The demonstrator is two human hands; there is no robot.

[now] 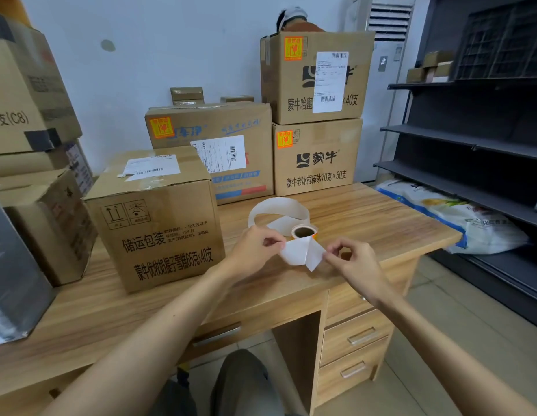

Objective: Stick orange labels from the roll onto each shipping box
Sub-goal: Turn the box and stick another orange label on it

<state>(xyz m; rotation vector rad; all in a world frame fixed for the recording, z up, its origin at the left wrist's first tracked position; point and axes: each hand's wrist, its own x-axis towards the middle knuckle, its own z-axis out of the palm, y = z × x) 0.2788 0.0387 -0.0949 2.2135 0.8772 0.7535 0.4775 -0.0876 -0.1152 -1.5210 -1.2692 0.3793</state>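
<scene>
I am seeing the left hand (255, 246) and right hand (352, 259) both pinching the white strip (303, 252) trailing from the label roll (304, 232) above the desk (381, 223).

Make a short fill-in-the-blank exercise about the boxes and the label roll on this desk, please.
1. Orange labels already show on ____ boxes at the back.
2. The nearest box has ____ orange label on its visible sides.
3. The label roll stands on the ____.
4. The white strip is pinched by ____ hands.

Missing words: three; no; desk; both
</scene>
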